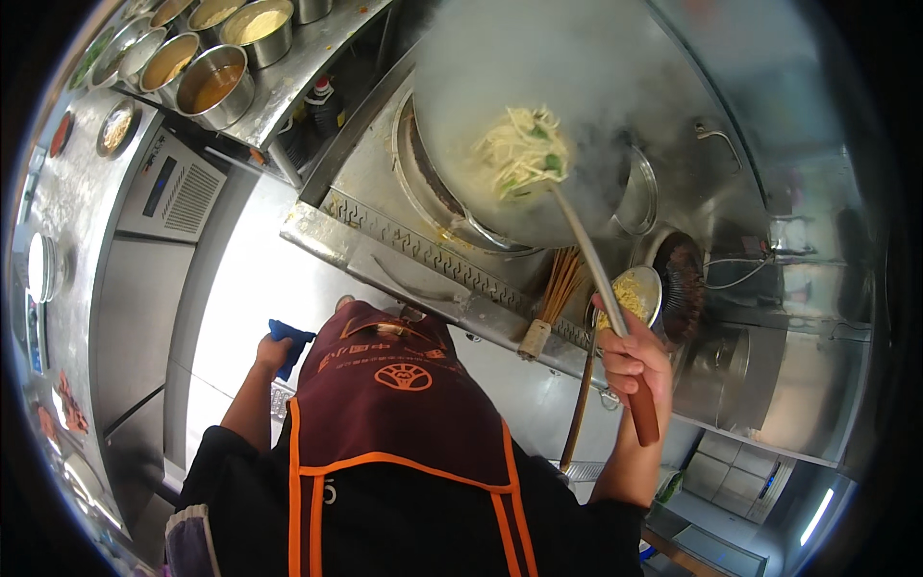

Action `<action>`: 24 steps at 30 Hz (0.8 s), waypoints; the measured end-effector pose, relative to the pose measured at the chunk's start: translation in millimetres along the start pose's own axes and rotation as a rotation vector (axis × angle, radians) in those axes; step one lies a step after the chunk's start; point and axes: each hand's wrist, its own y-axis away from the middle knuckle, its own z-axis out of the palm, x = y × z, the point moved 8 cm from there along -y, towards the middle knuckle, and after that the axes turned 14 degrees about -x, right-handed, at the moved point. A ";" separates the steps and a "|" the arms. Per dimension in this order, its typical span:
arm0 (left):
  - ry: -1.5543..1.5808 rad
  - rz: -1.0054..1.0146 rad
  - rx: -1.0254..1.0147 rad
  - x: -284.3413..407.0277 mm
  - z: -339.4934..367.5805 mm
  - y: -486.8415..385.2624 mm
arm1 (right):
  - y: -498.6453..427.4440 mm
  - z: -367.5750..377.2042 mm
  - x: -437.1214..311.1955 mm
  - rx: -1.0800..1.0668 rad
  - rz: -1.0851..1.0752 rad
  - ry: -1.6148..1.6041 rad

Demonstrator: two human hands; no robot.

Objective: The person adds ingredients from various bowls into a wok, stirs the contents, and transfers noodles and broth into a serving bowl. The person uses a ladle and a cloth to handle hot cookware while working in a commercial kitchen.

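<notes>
My right hand (pixel 634 360) is closed around the brown handle of a metal ladle (pixel 588 249). At the ladle's far end, pale noodle-like strands with green leaves (pixel 530 151) rise over a large wok (pixel 497 234), whose inside is mostly hidden by thick steam. My left hand (pixel 276 352) holds a blue cloth (pixel 292 350) beside my dark red apron, away from the stove. Near my right hand, a metal bowl (pixel 657 288) holds yellow shreds. A bamboo wok brush (pixel 555 299) with a wrapped handle stands at the stove's front ledge.
Several steel pots (pixel 216 86) of sauces and seasonings stand on a steel counter at the upper left. A dark round pan-like object (pixel 679 288) is right of the wok. Stacked white plates (pixel 42 267) sit on the left worktop. A tap (pixel 721 141) projects behind the stove.
</notes>
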 end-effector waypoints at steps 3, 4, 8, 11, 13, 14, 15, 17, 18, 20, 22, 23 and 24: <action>-0.021 -0.082 0.015 -8.8 -11.7 1.8 | 23.5 10.0 -24.1 0.125 -0.136 0.318; 0.005 -0.089 -0.001 -11.1 -13.0 4.5 | 25.4 7.8 -26.9 0.177 -0.180 0.414; 0.017 -0.131 0.006 -16.2 -14.3 24.0 | -2.6 -33.2 2.1 0.466 -0.278 0.786; 0.032 -0.178 0.067 -16.8 -14.8 36.6 | -42.8 -84.0 50.2 0.760 -0.137 1.246; -0.006 -0.167 0.093 -11.1 -14.3 37.0 | -67.6 -81.9 69.0 0.756 -0.405 1.690; -0.036 -0.143 0.088 -6.7 -14.1 35.4 | -69.1 -118.5 82.8 0.736 -0.076 1.549; -0.038 -0.124 0.093 -1.9 -14.4 31.9 | -67.1 -128.8 83.7 0.743 -0.113 1.555; -0.042 -0.017 0.083 11.5 -15.6 26.2 | -60.6 -147.0 88.9 0.756 -0.133 1.512; 0.020 0.026 0.057 19.1 -13.7 19.7 | -57.1 -150.0 93.0 0.755 -0.232 1.433; 0.008 0.020 0.041 27.4 -17.9 17.1 | -55.5 -142.1 95.4 0.727 -0.392 1.581; -0.105 -0.044 0.102 33.8 -31.8 21.4 | -59.8 -146.1 103.0 0.800 -0.275 1.724; -0.161 -0.083 0.130 35.8 -38.1 25.5 | -58.5 -175.6 110.9 0.863 0.015 1.397; -0.203 -0.085 0.140 40.8 -48.0 25.5 | -60.7 -152.9 97.5 0.816 -0.334 1.454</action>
